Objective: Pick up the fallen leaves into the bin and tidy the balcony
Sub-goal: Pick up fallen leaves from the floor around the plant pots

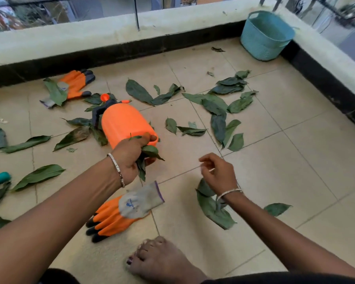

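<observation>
Left hand grips leaf bunch; right hand loosely curled, empty. Two gloves: far glove, near glove; one sprayer; one bin.

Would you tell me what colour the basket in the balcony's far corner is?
The basket is teal blue, seen best in the head view.

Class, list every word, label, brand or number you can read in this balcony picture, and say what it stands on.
Nothing can be read.
Near orange glove: blue mark on grey cuff, too blurred.
Far orange glove: bluish cuff mark, too blurred.
Orange sprayer bottle, blue basket: no text.
</observation>
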